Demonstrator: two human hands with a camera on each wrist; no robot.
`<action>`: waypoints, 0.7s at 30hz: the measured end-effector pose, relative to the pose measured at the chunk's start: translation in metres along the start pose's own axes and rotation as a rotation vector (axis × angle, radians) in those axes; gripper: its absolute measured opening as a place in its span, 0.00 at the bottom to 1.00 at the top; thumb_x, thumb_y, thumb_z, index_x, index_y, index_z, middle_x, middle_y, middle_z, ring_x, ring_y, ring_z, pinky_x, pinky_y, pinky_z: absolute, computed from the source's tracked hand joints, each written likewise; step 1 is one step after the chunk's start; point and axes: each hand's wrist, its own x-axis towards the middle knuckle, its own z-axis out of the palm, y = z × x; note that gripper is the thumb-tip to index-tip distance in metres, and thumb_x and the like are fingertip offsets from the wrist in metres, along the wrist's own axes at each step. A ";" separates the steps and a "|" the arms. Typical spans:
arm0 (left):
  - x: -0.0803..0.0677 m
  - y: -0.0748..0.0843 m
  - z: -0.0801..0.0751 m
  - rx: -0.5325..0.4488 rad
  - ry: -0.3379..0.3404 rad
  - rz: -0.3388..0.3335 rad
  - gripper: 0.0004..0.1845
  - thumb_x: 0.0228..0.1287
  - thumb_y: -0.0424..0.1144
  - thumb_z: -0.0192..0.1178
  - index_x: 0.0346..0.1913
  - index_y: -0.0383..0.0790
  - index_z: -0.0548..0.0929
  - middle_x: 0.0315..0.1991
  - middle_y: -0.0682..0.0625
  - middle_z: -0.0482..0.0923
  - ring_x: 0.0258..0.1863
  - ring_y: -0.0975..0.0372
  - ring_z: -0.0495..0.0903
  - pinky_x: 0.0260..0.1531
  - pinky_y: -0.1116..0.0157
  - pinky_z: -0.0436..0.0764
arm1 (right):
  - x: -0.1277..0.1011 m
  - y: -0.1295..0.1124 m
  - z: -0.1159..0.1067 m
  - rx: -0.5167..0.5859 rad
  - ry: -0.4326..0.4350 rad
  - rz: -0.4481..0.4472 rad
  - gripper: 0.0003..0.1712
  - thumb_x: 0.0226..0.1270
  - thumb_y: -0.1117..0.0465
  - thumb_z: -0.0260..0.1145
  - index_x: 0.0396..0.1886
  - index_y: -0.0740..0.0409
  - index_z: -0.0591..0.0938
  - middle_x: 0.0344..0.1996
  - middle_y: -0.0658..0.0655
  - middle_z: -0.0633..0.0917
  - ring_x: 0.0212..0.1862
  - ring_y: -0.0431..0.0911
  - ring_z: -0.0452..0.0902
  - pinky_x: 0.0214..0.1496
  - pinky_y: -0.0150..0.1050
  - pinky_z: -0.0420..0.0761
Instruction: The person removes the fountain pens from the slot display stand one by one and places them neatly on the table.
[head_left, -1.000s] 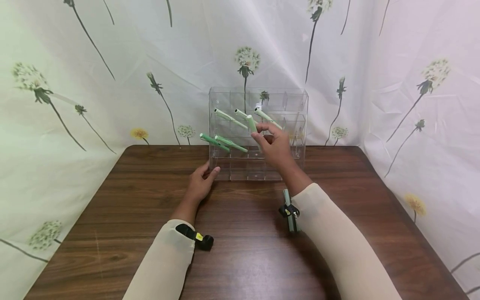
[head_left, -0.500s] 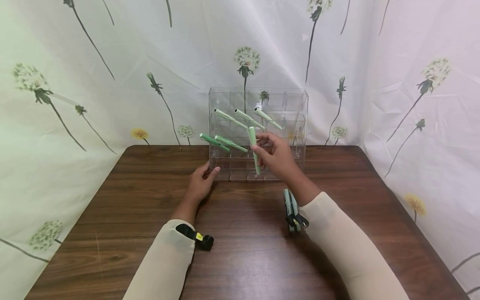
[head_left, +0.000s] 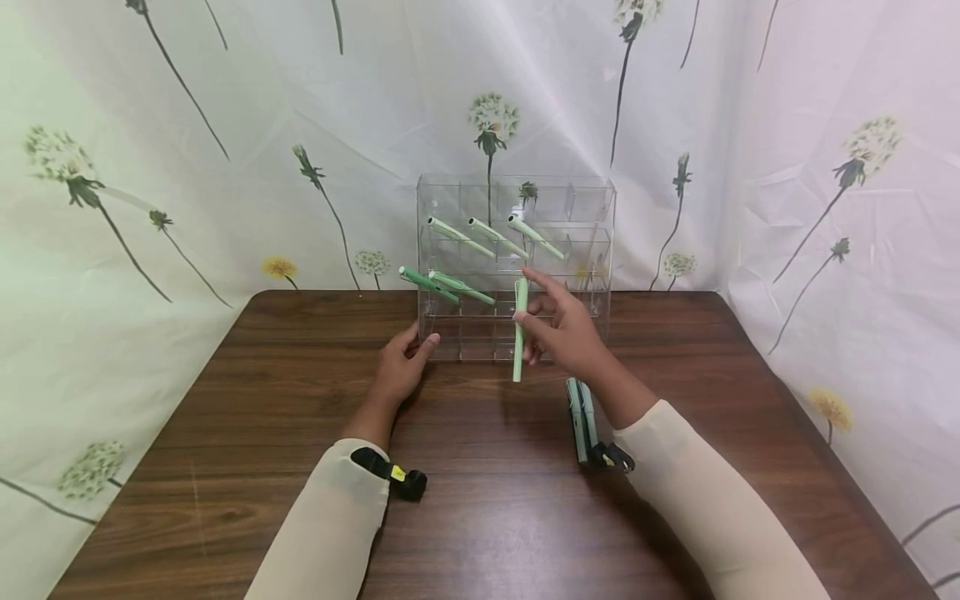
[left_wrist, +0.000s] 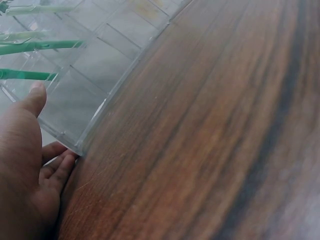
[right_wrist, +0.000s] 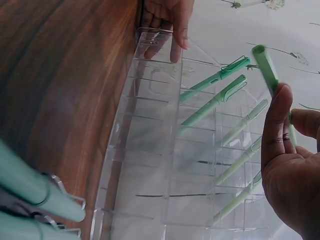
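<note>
My right hand (head_left: 572,333) pinches a light green pen (head_left: 518,354) between thumb and fingers, in front of a clear tiered pen rack (head_left: 480,340). The index finger points out toward the rack. In the right wrist view, the pen's round end (right_wrist: 259,50) sticks up past my thumb. My left hand (head_left: 399,368) holds the rack's lower left corner, thumb at the front and fingers around the side. A dark green pen (head_left: 429,285) and a lighter green pen (head_left: 463,287) lean in a lower tier. Three pale green pens (head_left: 536,237) lean in a higher tier.
Two blue-green pens (head_left: 581,421) lie side by side on the brown wooden table (head_left: 480,517), near my right wrist. Behind the rack hangs a white curtain (head_left: 405,100) printed with dandelions. Black camera straps (head_left: 390,473) sit on both wrists.
My right hand has drawn the light green pen down and toward me, away from the upper tier, and the pen now hangs nearly upright. The left hand and the rack have stayed put.
</note>
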 end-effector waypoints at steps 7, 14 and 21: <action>-0.001 0.002 -0.001 0.002 0.001 -0.008 0.36 0.82 0.58 0.62 0.85 0.50 0.68 0.71 0.37 0.82 0.72 0.46 0.81 0.74 0.46 0.81 | -0.009 0.005 -0.005 -0.067 0.015 0.034 0.38 0.81 0.62 0.69 0.85 0.43 0.68 0.43 0.58 0.84 0.22 0.48 0.82 0.29 0.47 0.89; -0.001 0.001 -0.001 0.017 0.006 -0.004 0.36 0.82 0.58 0.62 0.85 0.50 0.69 0.71 0.37 0.83 0.72 0.46 0.82 0.73 0.46 0.81 | -0.019 0.010 -0.014 -0.115 -0.011 0.048 0.38 0.81 0.61 0.70 0.85 0.47 0.67 0.43 0.61 0.87 0.23 0.53 0.82 0.26 0.46 0.85; 0.001 -0.001 0.000 0.019 0.014 0.008 0.36 0.81 0.58 0.63 0.84 0.50 0.70 0.71 0.37 0.83 0.72 0.47 0.82 0.73 0.46 0.82 | -0.027 0.018 -0.023 -0.127 -0.010 0.104 0.38 0.80 0.62 0.70 0.84 0.50 0.68 0.39 0.60 0.88 0.24 0.54 0.81 0.26 0.42 0.84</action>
